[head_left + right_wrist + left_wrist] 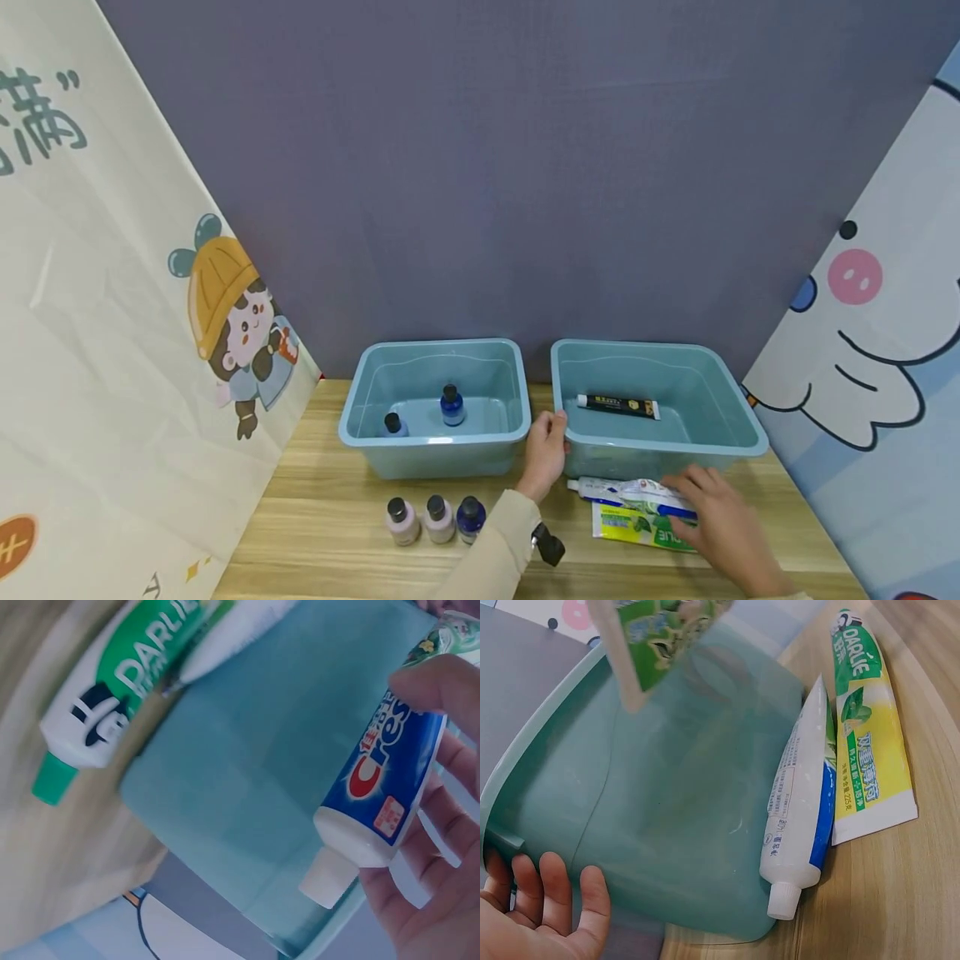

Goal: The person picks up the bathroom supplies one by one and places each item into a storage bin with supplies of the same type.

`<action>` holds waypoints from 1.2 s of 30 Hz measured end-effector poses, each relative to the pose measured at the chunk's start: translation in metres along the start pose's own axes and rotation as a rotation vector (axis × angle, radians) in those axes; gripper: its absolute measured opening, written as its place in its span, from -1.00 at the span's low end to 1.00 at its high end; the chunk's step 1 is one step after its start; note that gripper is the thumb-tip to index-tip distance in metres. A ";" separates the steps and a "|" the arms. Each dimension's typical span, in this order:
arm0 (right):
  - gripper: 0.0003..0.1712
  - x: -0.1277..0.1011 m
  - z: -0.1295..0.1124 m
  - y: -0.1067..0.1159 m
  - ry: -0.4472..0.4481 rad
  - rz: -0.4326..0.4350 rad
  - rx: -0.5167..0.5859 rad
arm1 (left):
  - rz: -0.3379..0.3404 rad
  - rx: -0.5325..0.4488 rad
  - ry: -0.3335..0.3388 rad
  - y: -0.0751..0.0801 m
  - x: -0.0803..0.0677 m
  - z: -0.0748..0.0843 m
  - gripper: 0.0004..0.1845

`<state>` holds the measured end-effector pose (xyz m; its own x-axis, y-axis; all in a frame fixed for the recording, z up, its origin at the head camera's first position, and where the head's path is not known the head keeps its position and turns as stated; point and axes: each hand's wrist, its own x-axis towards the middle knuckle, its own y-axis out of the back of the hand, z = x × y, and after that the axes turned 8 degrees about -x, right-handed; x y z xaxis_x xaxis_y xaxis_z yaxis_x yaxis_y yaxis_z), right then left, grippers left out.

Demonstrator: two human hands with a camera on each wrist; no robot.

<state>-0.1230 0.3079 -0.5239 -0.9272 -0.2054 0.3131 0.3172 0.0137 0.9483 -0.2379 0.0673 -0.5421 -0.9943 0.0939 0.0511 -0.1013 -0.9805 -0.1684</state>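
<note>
On the left of the counter (pixel 330 517) stands the left bin (pixel 431 437) with two dark-capped bottles in it, a blue bottle (pixel 452 406) towards the middle and a second bottle (pixel 393 425) by the near-left corner. Three small bottles (pixel 438 518) stand in a row on the wood in front of that bin, close together.

My left grip (pixel 546 446) is at the near-left corner of the right bin (pixel 645 448). Its fingers (pixel 555 900) lie fairly straight against the outside wall, closed round nothing, steadying the bin rather than holding it. Inside that bin a black tube (pixel 618 407) lies flat along the far wall.

Just in front of the right bin, touching its front wall, is the Crest tube (pixel 630 493), cap pointing left. My right grip (pixel 720 521) has hold of its tail end: the wrist view shows my thumb (pixel 442 686) on top and my fingers curled under it. I cannot tell whether it has cleared the wood. The Darlie tube (pixel 630 527) lies just nearer to me, partly under the Crest tube.

I judge this to be the pick-up step of sorting tubes into the right bin. The next move calls for lifting the Crest tube high enough to clear the rim and laying it beside the black tube, without dragging the Darlie tube along, while my left grip keeps the bin from sliding.
</note>
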 end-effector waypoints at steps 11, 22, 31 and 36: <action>-0.36 0.016 0.010 0.022 0.076 0.181 0.000 | 0.008 -0.008 -0.003 -0.002 0.002 -0.005 -0.59; -0.36 0.034 0.019 0.036 0.157 0.287 0.019 | 0.024 -0.012 0.000 -0.003 0.000 -0.003 -0.61; -0.37 0.051 0.024 0.046 0.193 0.317 -0.013 | 0.018 -0.022 0.001 -0.001 0.001 -0.007 -0.60; -0.36 0.062 0.026 0.052 0.218 0.316 -0.018 | 0.015 -0.014 0.002 0.000 0.002 -0.008 -0.60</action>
<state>-0.1689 0.3215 -0.4543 -0.7198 -0.3975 0.5691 0.5854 0.0931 0.8054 -0.2404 0.0694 -0.5500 -0.9957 0.0796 0.0466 -0.0869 -0.9794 -0.1825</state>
